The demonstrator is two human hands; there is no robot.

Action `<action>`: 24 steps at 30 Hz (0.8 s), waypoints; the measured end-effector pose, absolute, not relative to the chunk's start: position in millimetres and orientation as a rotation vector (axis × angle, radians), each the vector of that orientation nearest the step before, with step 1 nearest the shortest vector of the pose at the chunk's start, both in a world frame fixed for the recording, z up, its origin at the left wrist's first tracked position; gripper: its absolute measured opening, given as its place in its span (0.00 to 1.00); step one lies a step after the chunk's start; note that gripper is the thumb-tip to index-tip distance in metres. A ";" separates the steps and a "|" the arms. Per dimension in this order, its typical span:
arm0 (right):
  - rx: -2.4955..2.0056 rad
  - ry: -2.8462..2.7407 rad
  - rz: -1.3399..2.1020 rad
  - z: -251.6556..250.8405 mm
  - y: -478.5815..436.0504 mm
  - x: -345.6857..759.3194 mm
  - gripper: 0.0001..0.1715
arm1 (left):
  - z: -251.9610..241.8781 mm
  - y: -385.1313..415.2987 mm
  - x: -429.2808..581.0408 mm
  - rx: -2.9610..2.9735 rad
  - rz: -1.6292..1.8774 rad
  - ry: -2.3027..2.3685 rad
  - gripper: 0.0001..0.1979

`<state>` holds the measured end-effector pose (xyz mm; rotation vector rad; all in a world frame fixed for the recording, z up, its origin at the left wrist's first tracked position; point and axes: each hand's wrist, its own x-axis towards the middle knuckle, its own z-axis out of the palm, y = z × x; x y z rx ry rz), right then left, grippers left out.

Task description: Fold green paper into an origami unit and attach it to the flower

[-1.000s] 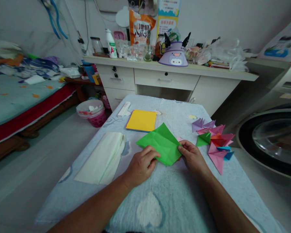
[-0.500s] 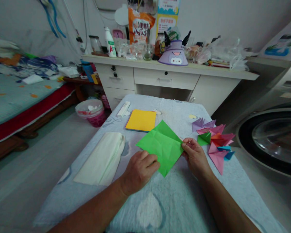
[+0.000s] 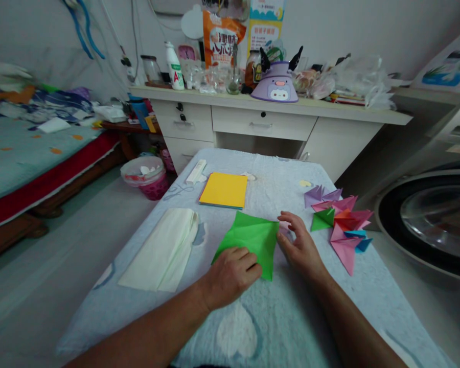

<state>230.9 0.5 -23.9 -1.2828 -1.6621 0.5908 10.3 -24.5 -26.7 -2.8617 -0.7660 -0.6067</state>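
Observation:
A creased green paper sheet (image 3: pixel 253 232) lies over the cloth-covered table, its near part under my left hand (image 3: pixel 233 271). The fingers of that hand are curled together on the paper near its lower edge. Beside the sheet's right corner is my right hand (image 3: pixel 299 243), thumb and fingers apart, the thumb close to the paper's edge. Just beyond the green sheet sits a stack of square paper (image 3: pixel 224 189) with yellow on top. Folded paper pieces (image 3: pixel 343 217) in purple, pink, green, orange and blue are grouped on the right.
A folded whitish cloth or bag (image 3: pixel 163 250) lies on the table's left, with a narrow white object (image 3: pixel 196 172) beyond it. Behind the table (image 3: pixel 283 179) stands a white desk (image 3: pixel 237 120) with bottles and bags. A washing machine (image 3: pixel 437 153) is at the right, a pink bin (image 3: pixel 153 179) at the left.
The green sheet has turned from a diamond to a squarer position. My right hand has let go of its corner and opened; my left hand has moved slightly right and down.

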 end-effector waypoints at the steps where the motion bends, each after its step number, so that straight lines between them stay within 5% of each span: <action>1: -1.280 -1.728 0.512 -19.2 -2.0 230.4 0.12 | -28.3 -24.7 11.0 -2.869 -0.597 -0.789 0.05; 5: -1.239 -1.957 0.520 -2.3 -12.8 225.8 0.02 | -34.9 -24.9 14.0 -2.844 -0.714 -0.922 0.05; 13: -1.146 -2.224 0.688 5.2 -25.3 215.4 0.11 | -37.2 -21.0 16.8 -2.867 -0.829 -1.350 0.06; 17: -1.145 -2.279 0.717 1.5 -24.7 214.1 0.04 | -32.0 -20.5 13.3 -2.924 -0.818 -1.367 0.09; 24: -1.092 -2.167 0.566 -16.4 -13.7 224.0 0.18 | -26.2 -19.0 -1.3 -2.933 -0.842 -1.296 0.09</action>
